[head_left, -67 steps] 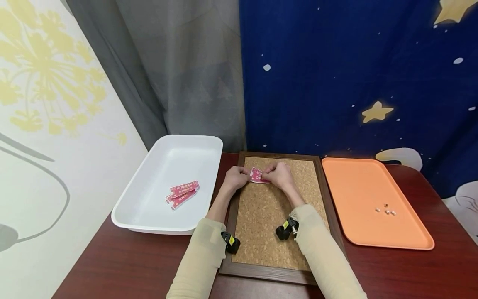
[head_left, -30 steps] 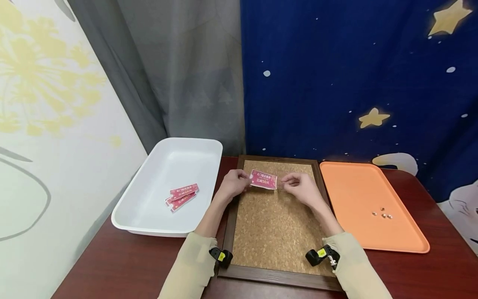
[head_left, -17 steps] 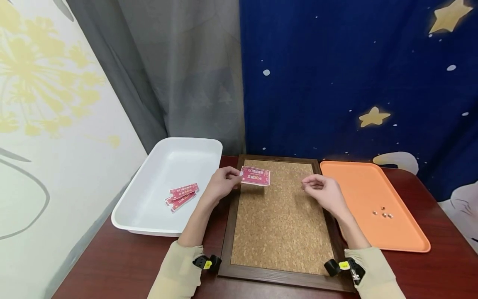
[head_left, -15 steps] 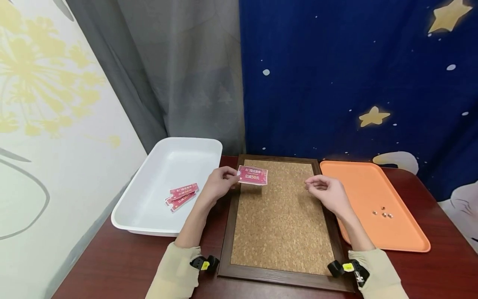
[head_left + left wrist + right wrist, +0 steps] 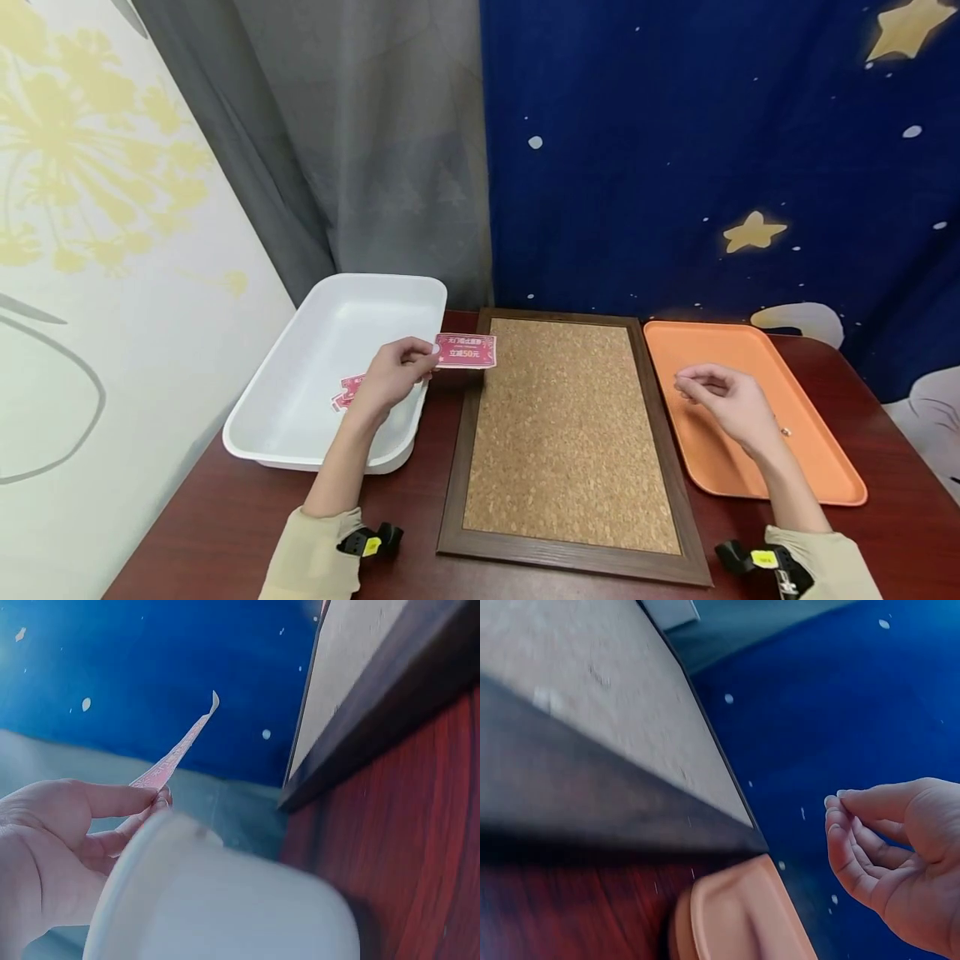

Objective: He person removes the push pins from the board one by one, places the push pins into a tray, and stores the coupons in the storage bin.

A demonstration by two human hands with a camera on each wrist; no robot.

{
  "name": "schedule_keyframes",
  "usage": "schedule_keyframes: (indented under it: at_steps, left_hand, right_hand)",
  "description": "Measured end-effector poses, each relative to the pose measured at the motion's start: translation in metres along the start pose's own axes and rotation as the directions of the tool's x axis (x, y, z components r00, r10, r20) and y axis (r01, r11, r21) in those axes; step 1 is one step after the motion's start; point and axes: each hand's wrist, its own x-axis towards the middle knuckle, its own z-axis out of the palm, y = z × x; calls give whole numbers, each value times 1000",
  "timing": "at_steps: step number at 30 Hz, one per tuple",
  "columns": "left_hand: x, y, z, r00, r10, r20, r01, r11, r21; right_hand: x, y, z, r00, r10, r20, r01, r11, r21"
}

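My left hand [image 5: 401,367] pinches the left end of a red paper coupon [image 5: 468,351] with white and yellow print. The coupon hangs over the gap between the white tub and the framed corkboard, its right end overlapping the board's frame in the head view. In the left wrist view the coupon [image 5: 176,754] appears almost edge-on, its far tip bent. My right hand [image 5: 727,402] is over the orange tray, thumb and fingertips brought together. No thing shows between its fingertips in the right wrist view; I cannot tell whether something tiny is hidden there.
More red coupons [image 5: 349,388] lie in the white tub [image 5: 258,417], partly hidden by my left hand. Between tub and tray lies the corkboard [image 5: 562,433] in its dark wooden frame. The orange tray [image 5: 720,337] holds small shiny pin-like pieces [image 5: 786,432], partly covered by my right arm.
Both hands were at the coupon on the corkboard; the right hand let it go and moved right over the tray. My left hand carried the coupon leftward, off the board to the tub's edge.
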Motion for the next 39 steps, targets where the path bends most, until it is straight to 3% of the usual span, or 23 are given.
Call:
schedule_keyframes:
  at_steps: [10,16,23,28,35,39]
  left_hand:
    - [-7,-16,-31,998,-43,-48,46,998,51]
    - [-11,-28,-45,996,-65,-67,72,992,106]
    - [-14,-43,-62,988,-118,-97,129,984,125]
    - [-15,-52,-72,983,-146,-109,160,978,136]
    - [-17,-63,-84,979,-177,-104,193,967,164]
    - [-17,-68,-89,976,-193,-101,207,966,155]
  right_hand:
    - [-18,23,-34,998,25,-58,-26,999,-28]
    - [-30,31,-51,993,49,-107,-64,987,-150]
    - [-44,44,-65,986,69,-149,-115,937,-330]
    - [-51,51,-70,985,87,-149,-135,927,-349]
    - [-57,58,-75,973,125,-195,-202,869,-452]
    - [-59,64,-76,973,126,-191,-204,855,-476]
